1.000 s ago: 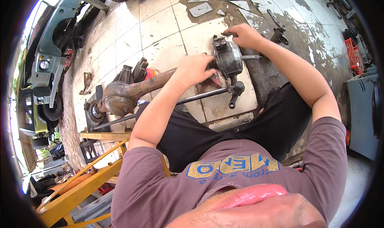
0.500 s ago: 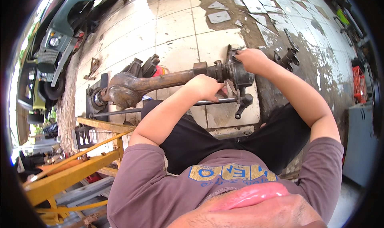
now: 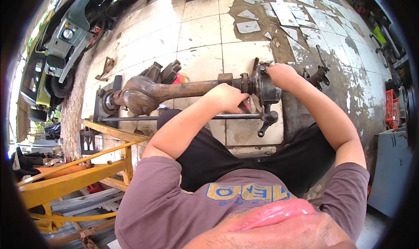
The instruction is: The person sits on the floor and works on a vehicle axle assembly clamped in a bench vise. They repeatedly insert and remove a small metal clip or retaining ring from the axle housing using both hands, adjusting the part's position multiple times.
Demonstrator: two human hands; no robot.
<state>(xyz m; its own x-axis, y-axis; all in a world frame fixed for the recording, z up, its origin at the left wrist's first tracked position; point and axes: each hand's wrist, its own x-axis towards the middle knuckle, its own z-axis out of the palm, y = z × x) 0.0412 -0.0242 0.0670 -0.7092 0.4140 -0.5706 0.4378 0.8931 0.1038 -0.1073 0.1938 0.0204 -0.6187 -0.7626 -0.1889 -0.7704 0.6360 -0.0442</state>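
Observation:
A rusty axle housing (image 3: 187, 89) with a round bulge (image 3: 139, 98) lies across the floor in front of me. At its right end sits a dark, greasy steering knuckle (image 3: 269, 91). My right hand (image 3: 283, 76) is closed, its fingertips pinched at the knuckle's upper edge; what they grip is hidden. Just left of the knuckle, my left hand (image 3: 226, 98) reaches over the axle tube with fingers bent around a small brownish piece, mostly covered and too unclear to name. Below that hand runs a thin steel tie rod (image 3: 192, 116), joined at the right to a dark arm (image 3: 267, 123).
Dark metal blocks (image 3: 163, 72) and a small bracket (image 3: 106, 68) lie beyond the axle. Another dark metal part (image 3: 317, 76) stands at the right. A yellow frame (image 3: 78, 181) fills the lower left. Broken tiles (image 3: 248, 27) cover the far floor; a grey cabinet (image 3: 388, 170) is at right.
The axle sits slightly lower and farther right in the picture. My right fingertips have shifted slightly along the knuckle's upper edge. Less of the brownish piece at my left fingers shows.

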